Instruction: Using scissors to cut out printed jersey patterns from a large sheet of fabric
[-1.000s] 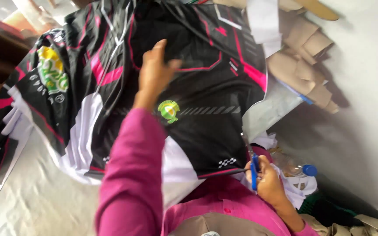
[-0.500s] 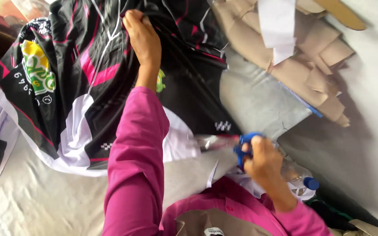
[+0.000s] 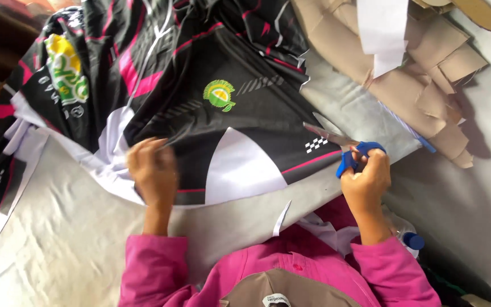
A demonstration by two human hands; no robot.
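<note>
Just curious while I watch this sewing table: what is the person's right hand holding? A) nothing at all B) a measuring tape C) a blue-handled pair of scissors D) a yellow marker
C: the right hand grips scissors with blue handles at the edge of the black printed fabric, which the left hand holds down.

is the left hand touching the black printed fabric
Touching. The head view shows the left hand lying on the black printed fabric, fingers pinching its lower edge with no gap visible.
</note>
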